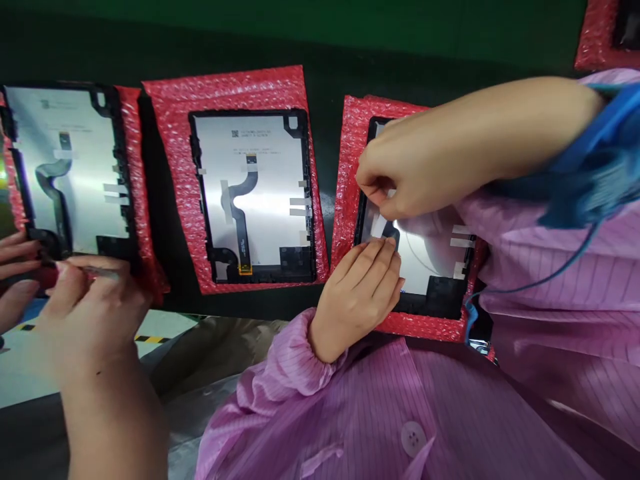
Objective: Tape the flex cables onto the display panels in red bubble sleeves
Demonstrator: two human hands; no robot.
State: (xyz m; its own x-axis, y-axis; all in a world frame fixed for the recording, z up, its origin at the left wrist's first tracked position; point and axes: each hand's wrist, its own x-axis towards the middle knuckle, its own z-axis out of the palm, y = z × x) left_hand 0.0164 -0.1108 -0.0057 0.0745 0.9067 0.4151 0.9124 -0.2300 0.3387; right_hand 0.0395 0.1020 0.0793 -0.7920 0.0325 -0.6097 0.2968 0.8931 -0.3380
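Observation:
A tablet screen panel [415,267] with a black frame lies face down in front of me on red bubble wrap [345,167]. My left hand [363,290] lies over its lower left part, fingers stretched out and fingertips on the dark flex cable [391,233]. Above it, my right hand [405,167] is closed in a pinch at a pale strip of tape [378,225], which hangs down to the cable. The right forearm hides the panel's upper part. Short grey tape pieces [463,237] sit along the panel's right edge.
A similar panel [270,227] rests on bubble wrap to the left. Farther left, a co-worker's hands [95,300] hold a thin tool at another panel [95,200]. A blue wrist strap cord [545,275] trails from my right wrist past the panel's right edge.

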